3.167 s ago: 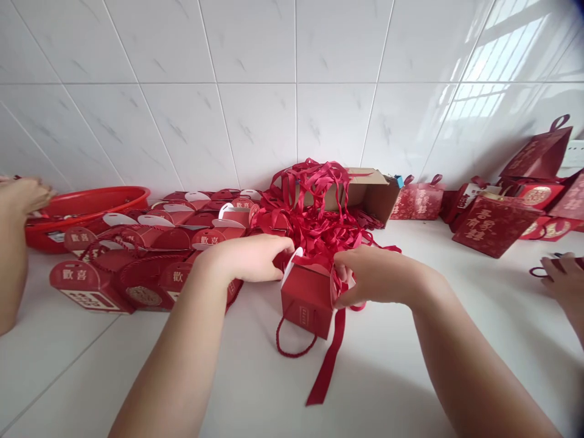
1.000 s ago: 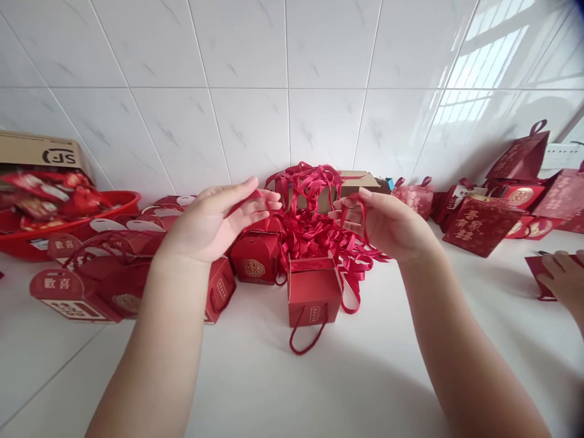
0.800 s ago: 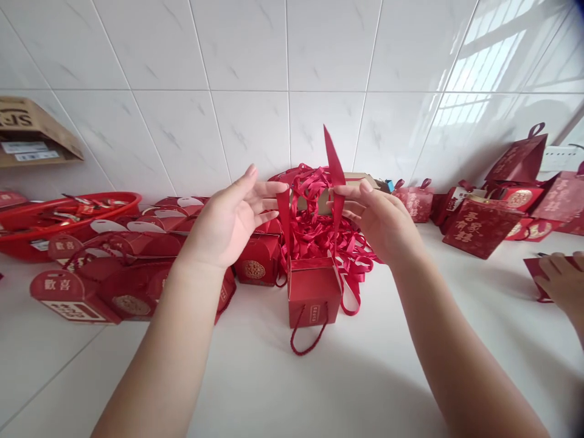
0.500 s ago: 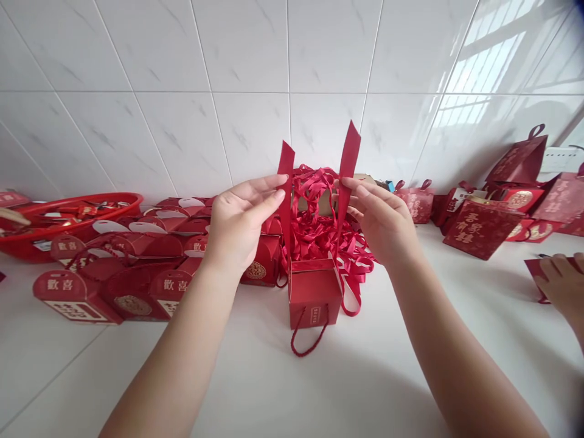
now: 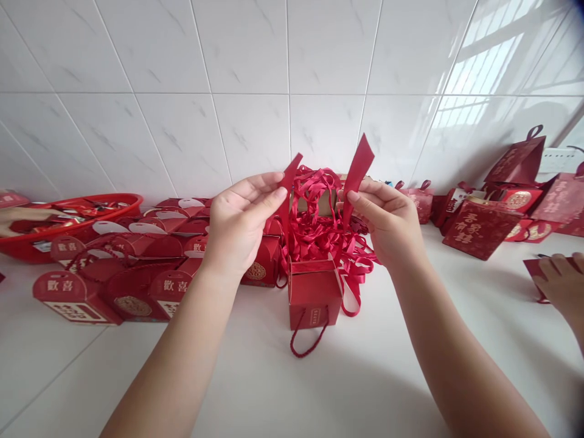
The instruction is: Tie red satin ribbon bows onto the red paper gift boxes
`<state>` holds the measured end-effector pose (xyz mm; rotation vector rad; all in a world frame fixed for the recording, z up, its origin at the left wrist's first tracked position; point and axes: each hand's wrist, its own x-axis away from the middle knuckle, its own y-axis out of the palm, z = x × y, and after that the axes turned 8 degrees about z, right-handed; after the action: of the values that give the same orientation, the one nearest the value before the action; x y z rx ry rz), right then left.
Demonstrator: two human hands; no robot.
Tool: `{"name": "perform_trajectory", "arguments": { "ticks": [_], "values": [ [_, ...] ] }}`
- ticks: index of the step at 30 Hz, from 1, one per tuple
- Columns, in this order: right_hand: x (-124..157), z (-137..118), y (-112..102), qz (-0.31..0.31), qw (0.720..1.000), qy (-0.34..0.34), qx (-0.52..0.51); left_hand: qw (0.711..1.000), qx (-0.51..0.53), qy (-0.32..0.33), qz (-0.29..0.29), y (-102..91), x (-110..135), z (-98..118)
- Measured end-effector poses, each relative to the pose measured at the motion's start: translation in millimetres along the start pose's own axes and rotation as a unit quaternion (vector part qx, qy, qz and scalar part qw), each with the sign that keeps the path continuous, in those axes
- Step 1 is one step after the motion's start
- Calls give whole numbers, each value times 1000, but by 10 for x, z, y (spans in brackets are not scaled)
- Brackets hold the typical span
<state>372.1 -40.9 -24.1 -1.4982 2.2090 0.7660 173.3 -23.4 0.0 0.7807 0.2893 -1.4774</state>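
My left hand [image 5: 246, 222] pinches one red ribbon end [image 5: 292, 170] between thumb and fingers, its cut tip leaning to the right. Between the thumb and fingers of my right hand [image 5: 385, 210] is another red ribbon end [image 5: 359, 163], pointing up. Both lengths hang above a small red gift box [image 5: 314, 292], which stands upright on the counter below my hands. A twisted cord handle [image 5: 308, 353] droops from its near side. I cannot tell how the ribbon's lower parts pass at the box's top.
Behind the box lies a tangled heap of red ribbon [image 5: 319, 234]. Rows of red gift boxes [image 5: 77, 298] stand left, with a red basin [image 5: 123, 201] beyond and another person's hand [image 5: 22, 219] at it. More boxes [image 5: 483, 228] and another hand [image 5: 561, 280] are right.
My right hand has shifted slightly right and down with its ribbon end. The left ribbon tip has dropped and tilted right. Another person's hand has come further into the basin.
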Motion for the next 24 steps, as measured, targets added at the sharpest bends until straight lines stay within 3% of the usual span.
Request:
{"name": "perform_trajectory", "arguments": {
  "ticks": [3,24],
  "values": [
    [5,-14,0,-5,1000,7,0,999,12,-16,-31,27,28,30],
    [25,-135,-25,-12,998,35,-48,998,43,-40,22,18,2,57]
  ]
}}
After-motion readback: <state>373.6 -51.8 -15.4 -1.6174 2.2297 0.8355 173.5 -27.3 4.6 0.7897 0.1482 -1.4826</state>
